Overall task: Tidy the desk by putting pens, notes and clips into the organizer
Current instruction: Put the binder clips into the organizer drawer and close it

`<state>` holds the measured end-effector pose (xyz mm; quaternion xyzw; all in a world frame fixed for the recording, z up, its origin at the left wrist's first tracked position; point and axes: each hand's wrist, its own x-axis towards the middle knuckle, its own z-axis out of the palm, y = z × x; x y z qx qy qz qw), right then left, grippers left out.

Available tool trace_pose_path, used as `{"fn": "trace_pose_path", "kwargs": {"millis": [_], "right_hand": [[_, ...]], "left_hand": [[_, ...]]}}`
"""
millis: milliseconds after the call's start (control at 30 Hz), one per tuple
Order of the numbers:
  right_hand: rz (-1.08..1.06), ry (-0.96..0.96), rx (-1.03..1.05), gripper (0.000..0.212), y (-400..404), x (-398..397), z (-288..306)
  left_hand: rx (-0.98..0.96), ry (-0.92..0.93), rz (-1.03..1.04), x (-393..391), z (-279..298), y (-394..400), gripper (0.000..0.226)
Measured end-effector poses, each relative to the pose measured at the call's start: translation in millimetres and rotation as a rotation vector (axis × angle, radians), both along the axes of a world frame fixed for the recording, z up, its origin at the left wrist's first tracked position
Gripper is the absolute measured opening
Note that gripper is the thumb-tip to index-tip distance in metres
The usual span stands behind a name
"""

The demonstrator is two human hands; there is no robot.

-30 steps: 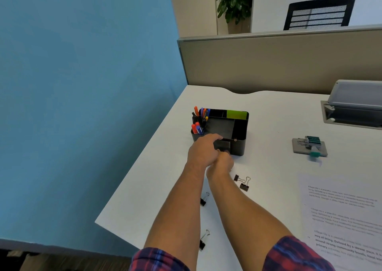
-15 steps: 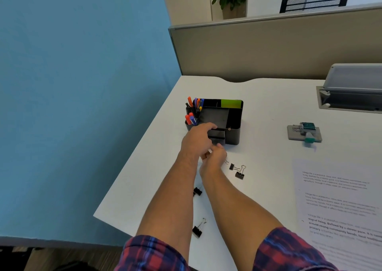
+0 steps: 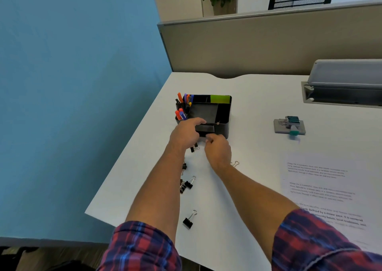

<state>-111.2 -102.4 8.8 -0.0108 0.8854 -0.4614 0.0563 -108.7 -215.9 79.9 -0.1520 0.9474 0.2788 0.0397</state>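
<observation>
both hands have eased back from the front of the box since a moment ago, and its small drawer now stands pulled open. left hand (image 3: 186,135) rests on the front corner of the black rectangular plastic desk organizer (image 3: 224,123), fingers loosely curved over the edge beside the little black drawer (image 3: 205,128). right hand (image 3: 218,149) hovers just in front of that drawer with fingers curled inward; whether it pinches a clip i cannot tell (the fingertips are turned away). working outward, small black binder clips lie scattered on the white desk (image 3: 258,109): one (image 3: 194,147) just under the left wrist, a pair (image 3: 187,185) beside the left forearm, one (image 3: 189,221) nearer the desk edge, and wire loops (image 3: 234,164) peeking out by the right wrist. coloured pens (image 3: 183,107) already stand in the organizer's left compartment, a bright green sticky note pad (image 3: 220,99) at its back. so pens and notes look done; i judge most clips are left to gather.
</observation>
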Motion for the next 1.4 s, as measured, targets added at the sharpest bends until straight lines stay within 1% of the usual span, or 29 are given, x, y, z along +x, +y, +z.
{"fn": "trace_pose_path", "kwargs": {"millis": [67,200,333,467,733,800,867,933,1000,1067,1100,1167,1233,1333,1400], "right_hand": [[0.125,0.063,0.129,0.028,8,-3,-4],[0.227,0.147,0.238,0.024,16,3,-7],[0.255,0.173,0.256,0.027,17,11,-7],[0.295,0.167,0.290,0.028,17,15,-5],[0.337,0.143,0.365,0.030,21,15,1],[0.357,0.154,0.382,0.030,24,14,1],[0.374,0.174,0.391,0.031,28,16,0],[0.403,0.189,0.394,0.032,32,17,-3],[0.424,0.185,0.389,0.034,35,18,-5],[0.426,0.186,0.388,0.034,35,17,-6],[0.429,0.188,0.390,0.034,35,17,-6],[0.440,0.187,0.396,0.034,33,15,-6],[0.447,0.183,0.396,0.034,32,14,-7],[0.467,0.178,0.398,0.034,33,13,-9],[0.475,0.182,0.400,0.035,35,13,-8]], "left_hand": [[-0.002,0.007,0.007,0,0,0,0.061],[-0.025,0.018,-0.011,1,0,1,0.068],[-0.045,0.029,-0.027,4,1,0,0.074],[-0.077,0.025,-0.056,3,2,0,0.072],[-0.235,-0.023,-0.141,0,12,1,0.068],[-0.239,0.028,-0.125,8,10,2,0.067],[-0.232,0.147,-0.087,20,3,0,0.064],[-0.247,0.274,-0.043,31,-6,-4,0.050],[-0.272,0.351,-0.005,43,-14,-8,0.028],[-0.303,0.326,0.014,55,-22,-12,0.012],[-0.312,0.280,0.014,62,-27,-12,0.011],[-0.318,0.159,-0.034,72,-37,-10,0.016],[-0.367,0.071,-0.118,78,-48,-8,0.023],[-0.447,0.024,-0.186,82,-60,-6,0.032],[-0.479,0.008,-0.204,83,-66,-6,0.033]]}}
